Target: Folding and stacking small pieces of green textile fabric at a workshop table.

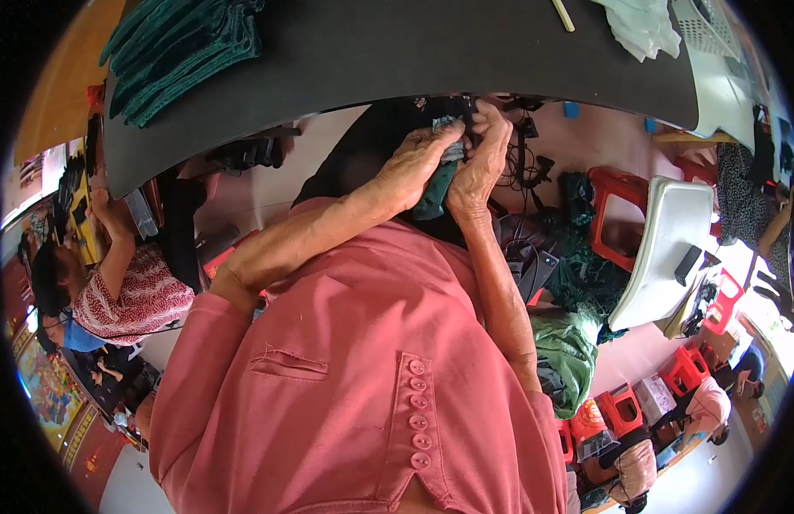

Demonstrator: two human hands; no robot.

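A small dark green cloth piece (435, 195), with a lighter grey-green part at its upper end, lies over my lap below the table edge. My left hand (417, 163) pinches its upper part between thumb and fingers. On the other side, my right hand (481, 163) has its fingers curled in against the cloth's right edge. Part of the cloth is hidden behind the fingers, so its full shape does not show. Folded dark green velvety pieces (187, 56) lie in a stack on the dark table (397, 51), at its far left.
A pale cloth or bag (641, 26) and a white basket (705, 30) sit at the far right. Right of me are a green plastic bag (564, 355), a red stool (618, 214) and a white chair (667, 248). Another person (131, 291) sits at the left.
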